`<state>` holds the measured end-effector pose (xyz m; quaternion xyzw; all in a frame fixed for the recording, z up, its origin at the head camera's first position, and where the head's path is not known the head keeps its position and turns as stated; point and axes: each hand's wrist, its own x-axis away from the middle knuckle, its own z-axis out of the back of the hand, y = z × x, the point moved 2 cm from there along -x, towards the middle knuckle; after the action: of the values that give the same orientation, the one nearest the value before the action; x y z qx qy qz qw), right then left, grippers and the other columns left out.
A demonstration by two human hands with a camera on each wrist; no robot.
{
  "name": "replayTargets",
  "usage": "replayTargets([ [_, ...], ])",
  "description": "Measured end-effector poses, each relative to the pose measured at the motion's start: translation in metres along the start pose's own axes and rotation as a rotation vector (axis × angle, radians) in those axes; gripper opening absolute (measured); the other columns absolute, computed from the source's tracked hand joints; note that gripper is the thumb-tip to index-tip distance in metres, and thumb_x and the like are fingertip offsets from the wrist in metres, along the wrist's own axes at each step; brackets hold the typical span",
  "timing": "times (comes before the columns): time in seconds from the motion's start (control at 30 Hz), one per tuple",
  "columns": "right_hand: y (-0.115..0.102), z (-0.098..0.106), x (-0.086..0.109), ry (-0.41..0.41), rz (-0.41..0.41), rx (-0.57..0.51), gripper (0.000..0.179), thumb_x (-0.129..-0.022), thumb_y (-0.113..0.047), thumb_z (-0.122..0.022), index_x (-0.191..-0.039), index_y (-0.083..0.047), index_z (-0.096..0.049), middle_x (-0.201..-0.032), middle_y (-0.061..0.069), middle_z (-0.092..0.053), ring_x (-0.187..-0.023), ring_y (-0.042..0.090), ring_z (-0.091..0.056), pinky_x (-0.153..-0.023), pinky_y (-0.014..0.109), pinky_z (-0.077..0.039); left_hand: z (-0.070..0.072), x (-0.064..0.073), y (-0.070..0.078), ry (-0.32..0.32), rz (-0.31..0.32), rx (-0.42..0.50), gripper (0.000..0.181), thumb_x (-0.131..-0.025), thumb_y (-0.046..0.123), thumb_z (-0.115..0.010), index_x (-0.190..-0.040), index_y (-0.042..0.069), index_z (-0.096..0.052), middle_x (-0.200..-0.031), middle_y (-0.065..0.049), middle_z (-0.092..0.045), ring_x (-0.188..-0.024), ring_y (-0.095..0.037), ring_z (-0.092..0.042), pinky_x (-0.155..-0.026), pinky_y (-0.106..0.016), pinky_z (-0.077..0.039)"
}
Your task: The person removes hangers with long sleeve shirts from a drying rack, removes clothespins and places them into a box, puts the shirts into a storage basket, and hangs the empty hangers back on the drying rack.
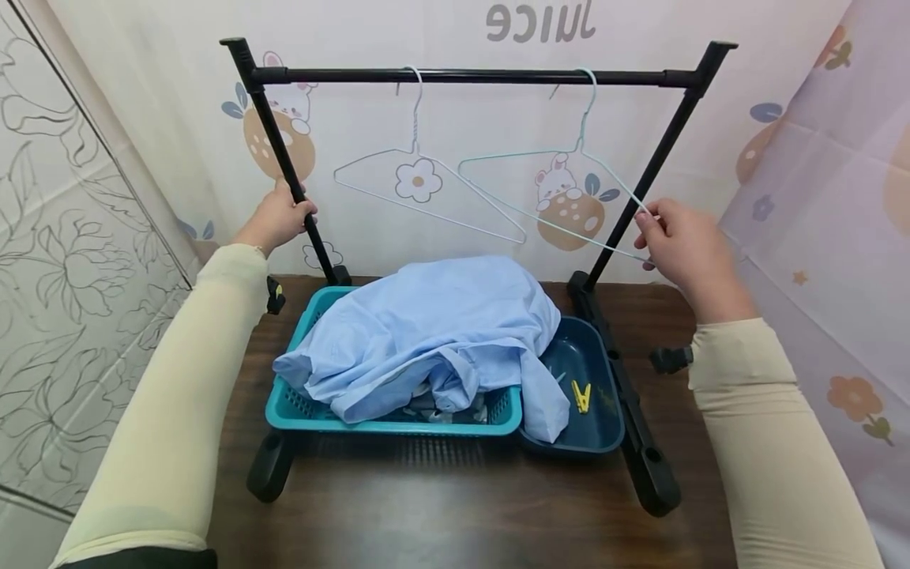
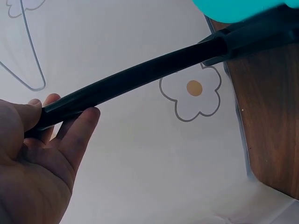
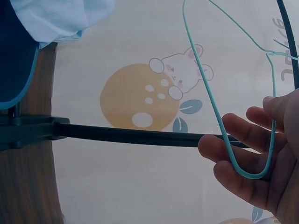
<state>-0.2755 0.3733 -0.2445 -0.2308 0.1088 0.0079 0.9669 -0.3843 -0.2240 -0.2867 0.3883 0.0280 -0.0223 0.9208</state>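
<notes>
My left hand (image 1: 276, 219) grips the left post (image 2: 135, 74) of a black clothes rack, its fingers wrapped around the bar. On the other side, my right hand (image 1: 686, 245) holds the lower right corner of a pale green wire hanger (image 3: 254, 176) between thumb and fingers, just beside the rack's right post (image 1: 657, 162). That hanger's hook sits over the top rail (image 1: 498, 76), and its body slants down to the right. Left of it hangs a second wire hanger (image 1: 415, 130), bare and tilted. Both hangers carry no clothing.
Below the rail, a light blue garment (image 1: 441, 316) heaps over a teal basket (image 1: 398, 428), partly covering a patterned cloth. A navy tray (image 1: 600, 356) with a yellow clothespin (image 1: 581, 397) stands beside it, inside the rack's right foot (image 1: 650, 466). A printed curtain (image 1: 441, 32) hangs behind.
</notes>
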Motion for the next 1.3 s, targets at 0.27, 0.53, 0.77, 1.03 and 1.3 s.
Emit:
replayTargets([
  [0.27,0.007,-0.005,0.002,0.034,-0.014,0.035,0.058,-0.108,-0.050,-0.039,-0.149,-0.010,-0.047,-0.121,0.023,-0.068,-0.084,0.032,-0.072,-0.061,0.038,-0.050,-0.001,0.000,-0.002,-0.007,-0.009,0.011,0.046,-0.111,0.024,-0.042,-0.148,0.005,-0.023,-0.140,-0.022,-0.053,-0.129,-0.036,-0.061,-0.107,-0.051,-0.049],
  [0.53,0.004,0.004,0.007,0.076,-0.064,0.071,0.060,-0.107,-0.051,-0.038,-0.155,-0.014,-0.041,-0.144,0.024,-0.057,-0.122,0.048,-0.055,-0.091,0.064,-0.048,-0.001,0.001,-0.003,-0.022,-0.003,0.011,0.047,-0.111,0.024,-0.042,-0.149,0.005,-0.022,-0.141,-0.024,-0.052,-0.129,-0.037,-0.059,-0.108,-0.051,-0.047],
  [0.77,-0.002,0.013,0.014,0.097,-0.079,0.047,0.058,-0.108,-0.046,-0.038,-0.157,-0.014,-0.040,-0.150,0.020,-0.052,-0.131,0.046,-0.052,-0.100,0.065,-0.044,-0.001,0.000,-0.004,-0.031,-0.005,0.004,0.048,-0.111,0.026,-0.041,-0.150,0.004,-0.023,-0.142,-0.024,-0.052,-0.130,-0.037,-0.059,-0.109,-0.052,-0.047],
  [1.03,-0.017,0.022,0.031,0.129,-0.056,-0.006,0.059,-0.107,-0.046,-0.041,-0.157,-0.015,-0.038,-0.148,0.018,-0.055,-0.132,0.042,-0.054,-0.101,0.064,-0.045,-0.002,0.000,-0.002,-0.033,-0.004,0.011,0.048,-0.112,0.025,-0.039,-0.151,0.004,-0.022,-0.143,-0.024,-0.053,-0.131,-0.037,-0.058,-0.108,-0.052,-0.047],
  [1.3,-0.032,0.017,0.055,0.185,0.000,-0.076,0.056,-0.107,-0.045,-0.046,-0.155,-0.017,-0.042,-0.143,0.017,-0.060,-0.122,0.040,-0.061,-0.098,0.061,-0.051,-0.001,0.001,-0.001,-0.048,-0.003,0.017,0.048,-0.112,0.025,-0.038,-0.151,0.003,-0.021,-0.143,-0.024,-0.053,-0.132,-0.038,-0.057,-0.108,-0.053,-0.047],
])
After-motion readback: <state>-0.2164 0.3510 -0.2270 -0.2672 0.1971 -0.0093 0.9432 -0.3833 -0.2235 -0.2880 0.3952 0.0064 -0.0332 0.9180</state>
